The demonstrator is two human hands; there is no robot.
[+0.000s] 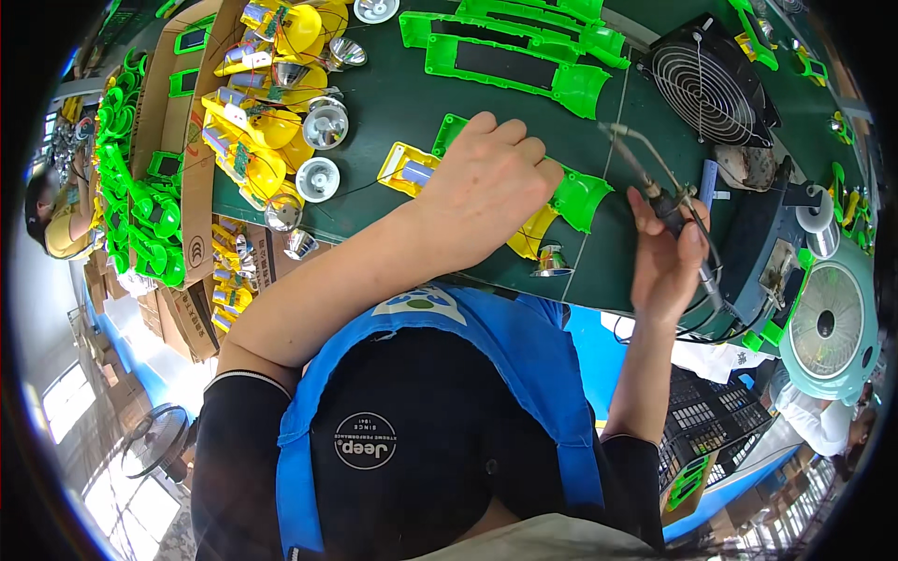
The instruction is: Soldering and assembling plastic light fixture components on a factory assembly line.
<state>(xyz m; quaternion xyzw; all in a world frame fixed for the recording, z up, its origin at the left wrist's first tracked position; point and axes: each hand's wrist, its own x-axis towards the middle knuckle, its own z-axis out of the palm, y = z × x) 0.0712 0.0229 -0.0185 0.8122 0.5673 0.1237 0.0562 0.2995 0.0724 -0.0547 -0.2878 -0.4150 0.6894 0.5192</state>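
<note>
Mixed lot in green, yellow and chrome

Right hand: raised over the near right part of the worktop. Grip closed, fingers and thumb pinching the dark handle of a pen-shaped soldering tool (a thin tube runs alongside its shaft). The tool slants, its metal end toward the upper left, clear of the hand.

Left hand: back uppermost, fingers curled, over a green shell. Whether this grip pinches anything cannot be told; the fingertips are hidden.

Green shell: on the worktop, partly covered by the left hand, showing on both sides of it.

Yellow housing: one, holding a blue cylinder, just left of the left wrist. More yellow plastic shows right of that wrist, near a chrome reflector by the near edge; whether it belongs to the same housing cannot be told.

At left: yellow housings, clustered, wired, with round reflectors along their right side. Beyond these, a cardboard carton beside heaped green parts.

At far side: green shells, laid in a stack of rows; to their right a black fan with a wire guard.

At right edge: a pale teal fan, round; below it, to the left, a black crate of open lattice.
</note>
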